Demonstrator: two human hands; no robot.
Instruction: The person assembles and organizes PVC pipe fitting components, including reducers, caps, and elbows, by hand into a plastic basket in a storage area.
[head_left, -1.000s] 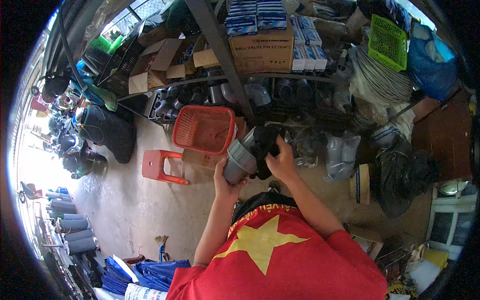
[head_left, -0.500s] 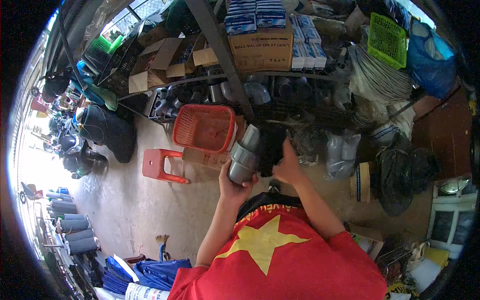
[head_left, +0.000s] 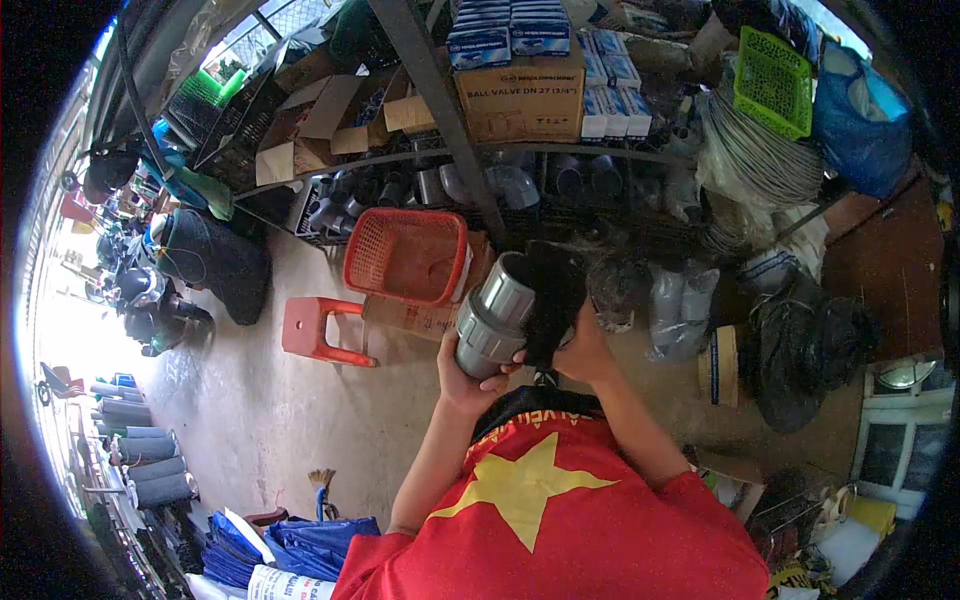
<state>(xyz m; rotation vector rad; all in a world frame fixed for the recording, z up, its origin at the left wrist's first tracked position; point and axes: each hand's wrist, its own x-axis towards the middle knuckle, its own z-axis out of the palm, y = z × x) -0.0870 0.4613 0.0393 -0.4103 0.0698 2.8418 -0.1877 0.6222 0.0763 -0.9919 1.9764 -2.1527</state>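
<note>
My left hand (head_left: pixel 468 380) is wrapped round the lower part of a grey plastic pipe union (head_left: pixel 490 325), a fitting with a ribbed collar. The fitting is tilted, its open upper end pointing up and slightly right. My right hand (head_left: pixel 588 352) is closed on a black cloth (head_left: pixel 552 300), which hangs against the fitting's right side. Its folds are too dark to make out, and they hide part of the right fingers.
Behind the hands, a red basket (head_left: pixel 405 293) sits on a cardboard box, beside a red stool (head_left: pixel 318 330). A metal shelf post (head_left: pixel 440 100) rises ahead. Shelves hold grey fittings and a ball valve carton (head_left: pixel 520 105). Black bags (head_left: pixel 805 350) lie at right.
The pipe union has turned so that its open end now shows more. My right hand and the black cloth have shifted slightly right and down along its side.
</note>
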